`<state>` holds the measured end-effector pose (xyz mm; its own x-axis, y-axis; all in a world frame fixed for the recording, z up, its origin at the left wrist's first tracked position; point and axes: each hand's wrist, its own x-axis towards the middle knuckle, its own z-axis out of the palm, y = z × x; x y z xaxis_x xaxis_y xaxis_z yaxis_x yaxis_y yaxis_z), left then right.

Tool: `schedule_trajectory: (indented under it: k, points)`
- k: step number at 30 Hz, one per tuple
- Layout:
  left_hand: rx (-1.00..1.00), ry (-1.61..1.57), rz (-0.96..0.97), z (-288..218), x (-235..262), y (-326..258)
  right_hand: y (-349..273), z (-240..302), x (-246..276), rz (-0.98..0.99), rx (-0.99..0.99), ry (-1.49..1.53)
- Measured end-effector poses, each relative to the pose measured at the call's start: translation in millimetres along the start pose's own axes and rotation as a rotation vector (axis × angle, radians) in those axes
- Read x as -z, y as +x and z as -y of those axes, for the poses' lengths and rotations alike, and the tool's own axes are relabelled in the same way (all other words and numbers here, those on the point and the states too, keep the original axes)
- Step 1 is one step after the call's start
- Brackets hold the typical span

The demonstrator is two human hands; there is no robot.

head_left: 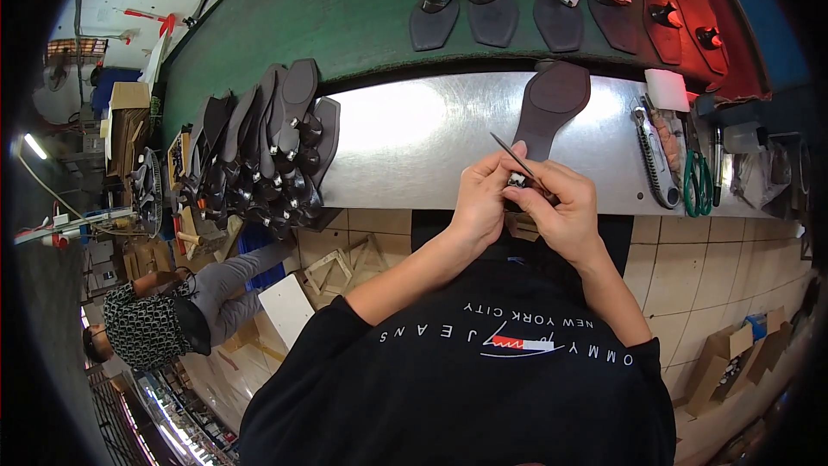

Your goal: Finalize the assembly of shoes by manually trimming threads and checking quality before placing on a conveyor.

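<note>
Both hands meet over the near edge of the metal desk: the left hand has its fingers closed around the heel end of a dark brown shoe sole, which lies flat and points away across the desk, while the right hand has its fingers pinched together on a thin pointed tool whose tip angles up and to the left above the small fitting gripped between the hands. Risks, as judged from this position: the tip stands close to the left fingers, so a slip under pressure could prick them; the fitting is small and largely hidden by the fingers (its exact form cannot be made out), so it could twist loose or drop off the desk edge; a skidding point could also score the sole's surface. Count: one sole in hand; six soles with straps laid in a row on the green surface beyond; a leaning stack of dark soles at the left, too overlapped to count exactly; one utility knife, one pair of green-handled scissors and one dark pen at the right. One other person sits lower left, clear of the work.
</note>
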<state>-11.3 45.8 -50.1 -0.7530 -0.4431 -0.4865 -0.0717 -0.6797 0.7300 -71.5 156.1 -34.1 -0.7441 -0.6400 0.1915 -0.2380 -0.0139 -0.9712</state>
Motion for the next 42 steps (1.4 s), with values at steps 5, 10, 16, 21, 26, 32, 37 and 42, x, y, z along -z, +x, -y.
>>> schedule_trajectory:
  k: [5, 10, 16, 21, 26, 32, 37, 42]
  points:
    - [0.071, -0.134, 0.053, -1, -2, -7, 0, 8, -7, -0.129, 0.172, -0.162]
    - [0.139, -0.101, 0.181, -5, 1, -4, 3, 1, 2, -0.127, -0.01, 0.107]
    - [0.448, -0.297, 0.532, -20, 15, 6, -3, 6, 18, -0.041, -0.305, 0.443]
    - [0.479, -0.379, 0.434, -24, 9, 4, -2, 13, 21, -0.067, -0.214, 0.431]
    - [0.28, -0.152, 0.419, -30, 17, 7, -21, 20, 32, -0.159, -0.308, 0.45]
    - [0.118, -0.039, 0.313, -31, 17, 4, -33, 31, 22, -0.001, -0.506, 0.647]
    - [0.0, 0.084, 0.36, -30, 11, -3, -27, 31, 20, 0.109, -0.633, 0.892]
    - [-0.16, 0.127, 0.379, -21, 17, -6, -31, 29, 14, 0.072, -0.693, 0.99]
